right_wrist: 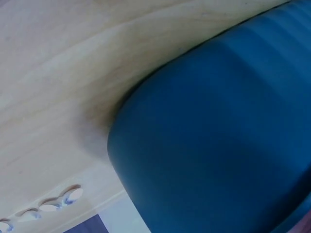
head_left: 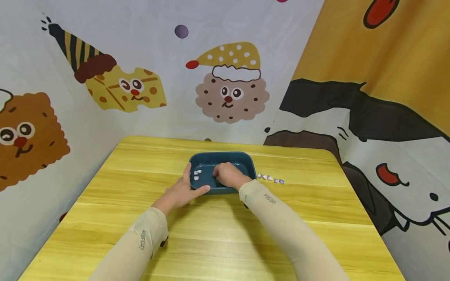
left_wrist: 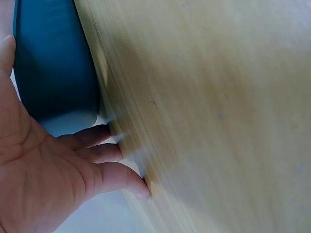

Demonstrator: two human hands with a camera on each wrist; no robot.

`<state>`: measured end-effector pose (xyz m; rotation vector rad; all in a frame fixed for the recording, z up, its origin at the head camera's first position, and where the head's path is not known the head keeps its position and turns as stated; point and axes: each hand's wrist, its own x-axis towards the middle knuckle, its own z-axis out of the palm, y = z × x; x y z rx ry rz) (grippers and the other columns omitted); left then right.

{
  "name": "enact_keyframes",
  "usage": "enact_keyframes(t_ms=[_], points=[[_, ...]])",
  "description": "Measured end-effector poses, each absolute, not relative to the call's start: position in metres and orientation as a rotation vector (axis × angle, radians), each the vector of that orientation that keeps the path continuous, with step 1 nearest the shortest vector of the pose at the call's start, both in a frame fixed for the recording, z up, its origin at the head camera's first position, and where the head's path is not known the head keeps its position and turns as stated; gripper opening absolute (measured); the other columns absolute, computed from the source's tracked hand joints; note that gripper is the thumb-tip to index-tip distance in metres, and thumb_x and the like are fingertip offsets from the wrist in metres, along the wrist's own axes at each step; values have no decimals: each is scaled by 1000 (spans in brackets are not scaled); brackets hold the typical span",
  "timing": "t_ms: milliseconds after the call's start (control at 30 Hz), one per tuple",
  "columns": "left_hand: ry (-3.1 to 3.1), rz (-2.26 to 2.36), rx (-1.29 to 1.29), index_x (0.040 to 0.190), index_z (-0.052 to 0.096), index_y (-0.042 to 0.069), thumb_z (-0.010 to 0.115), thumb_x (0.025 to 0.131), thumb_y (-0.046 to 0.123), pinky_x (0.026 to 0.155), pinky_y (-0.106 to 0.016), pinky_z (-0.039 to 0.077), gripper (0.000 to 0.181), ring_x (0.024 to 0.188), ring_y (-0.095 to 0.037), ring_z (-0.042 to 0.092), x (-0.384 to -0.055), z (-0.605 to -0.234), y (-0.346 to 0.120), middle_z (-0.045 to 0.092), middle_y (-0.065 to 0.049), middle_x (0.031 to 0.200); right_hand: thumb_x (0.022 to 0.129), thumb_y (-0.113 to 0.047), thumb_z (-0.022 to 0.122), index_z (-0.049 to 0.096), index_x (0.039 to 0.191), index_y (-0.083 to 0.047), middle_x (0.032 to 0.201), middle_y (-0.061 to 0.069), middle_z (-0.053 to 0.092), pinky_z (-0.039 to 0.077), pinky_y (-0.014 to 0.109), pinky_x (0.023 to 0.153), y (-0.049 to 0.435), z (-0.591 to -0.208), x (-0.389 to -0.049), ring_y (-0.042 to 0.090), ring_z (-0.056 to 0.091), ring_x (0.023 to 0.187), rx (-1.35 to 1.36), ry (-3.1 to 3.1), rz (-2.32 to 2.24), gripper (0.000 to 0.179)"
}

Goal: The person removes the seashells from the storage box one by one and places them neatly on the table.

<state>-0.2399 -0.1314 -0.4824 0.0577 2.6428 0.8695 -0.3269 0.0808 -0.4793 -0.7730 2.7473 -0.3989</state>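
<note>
A dark blue rectangular dish [head_left: 219, 191] with rounded corners stands toward the far side of the table. My left hand [head_left: 180, 192] is at its left end, fingers along the left side and thumb stretched out by the front wall; the left wrist view shows the palm and straight fingers [left_wrist: 100, 151] at the dish's corner. Inside the dish, my right hand [head_left: 229, 175] reaches down with bent fingers, and anything between its fingertips is hidden. Three small whitish pieces [head_left: 196, 178] lie at the left end of the dish floor.
Several small white-and-purple pieces [head_left: 270, 178] form a row on the wooden table [head_left: 197, 242], just right of the dish; some also show in the right wrist view, as pale pieces [right_wrist: 50, 206]. A cartoon-printed cloth [head_left: 147, 125] hangs behind the table.
</note>
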Motion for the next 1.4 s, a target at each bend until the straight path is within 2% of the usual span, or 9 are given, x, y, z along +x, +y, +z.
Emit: enact_keyframes(t_ms=[100,300,433,533,667,867,967,1133,1400], points=[[2643,861,59,168,-28,22,51,92,87,118,-87,15,128,157,-52,35,-239,-482,-131,24,-32,173,108,-11,64,77,131,-12,133,7,76,58,42,109,82,-478,-327,25,70,127,-770,2728,-406,27],[2642,851,64,167,-30,23,49,89,92,119,-87,11,130,159,-51,31,-237,-480,-131,21,-32,174,106,-10,66,79,127,-15,130,4,77,58,41,108,85,-479,-327,23,70,126,-840,2706,-403,25],[2647,855,68,168,-27,22,49,89,92,118,-88,13,131,159,-52,32,-236,-478,-131,23,-33,174,104,-4,68,83,119,-21,122,-1,80,61,39,102,87,-478,-326,19,73,117,-893,2670,-421,27],[2650,858,65,169,-26,22,50,90,90,118,-88,13,129,158,-52,33,-236,-479,-130,24,-33,173,103,-3,68,86,107,-24,112,-4,82,62,38,97,89,-477,-326,17,75,109,-915,2656,-410,28],[2654,864,62,169,-24,21,52,92,88,117,-88,13,127,158,-52,34,-236,-479,-129,24,-32,173,103,-6,67,86,94,-24,103,-6,82,63,36,91,93,-478,-328,14,75,98,-934,2673,-376,28],[2654,850,57,168,-27,24,49,88,93,118,-88,12,131,159,-52,32,-236,-480,-129,23,-31,174,105,-10,63,86,99,-19,105,-2,81,60,35,85,100,-478,-332,11,71,86,-909,2628,-422,25],[2656,844,60,167,-29,25,49,89,93,118,-88,11,130,159,-52,32,-236,-480,-129,23,-31,174,105,-13,65,85,106,-18,108,0,82,62,36,88,103,-476,-333,12,73,90,-911,2599,-403,21],[2656,840,56,167,-30,26,50,90,90,118,-88,11,128,160,-51,31,-236,-480,-130,22,-30,175,102,-9,72,84,115,-17,115,1,81,62,40,97,106,-472,-332,18,76,107,-938,2584,-389,19],[2658,836,49,167,-29,25,49,88,93,118,-88,12,130,159,-51,32,-236,-479,-129,23,-31,174,101,-8,74,86,109,-15,112,3,83,63,37,95,111,-476,-331,19,77,108,-973,2717,-410,16]])
